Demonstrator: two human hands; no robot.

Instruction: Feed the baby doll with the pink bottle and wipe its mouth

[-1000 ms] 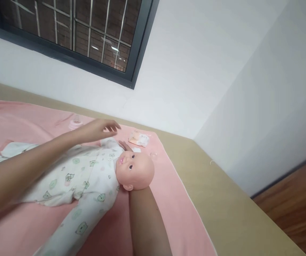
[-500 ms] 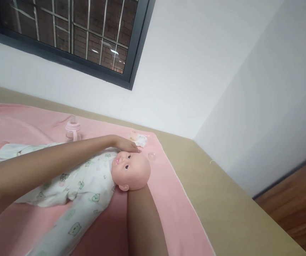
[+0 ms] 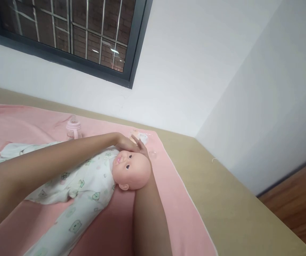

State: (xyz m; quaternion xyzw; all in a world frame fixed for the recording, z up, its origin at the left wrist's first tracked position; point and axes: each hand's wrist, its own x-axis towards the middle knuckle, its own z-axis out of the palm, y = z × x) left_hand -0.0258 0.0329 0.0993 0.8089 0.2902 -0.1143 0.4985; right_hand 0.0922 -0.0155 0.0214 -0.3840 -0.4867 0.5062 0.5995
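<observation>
A baby doll (image 3: 131, 170) in a white suit with green animal prints lies on its back on a pink cloth, its bald head to the right. My left arm reaches across its body. My left hand (image 3: 127, 143) is at the far side of the doll's head, its fingers mostly hidden. From below, my right forearm passes beneath the head, which rests against it. My right hand (image 3: 141, 145) shows just beyond the head, fingers stretched out and apart, close to my left hand.
A pink baby bottle (image 3: 73, 128) stands behind the doll. Past my hands lie a small printed packet (image 3: 143, 137) and a clear round piece (image 3: 152, 154). The pink cloth (image 3: 179, 206) covers a wooden surface (image 3: 209, 199) against white walls, below a barred window (image 3: 89, 32).
My right arm has pushed farther under the doll's head, and its fingers now show on the far side. The doll's head has barely shifted.
</observation>
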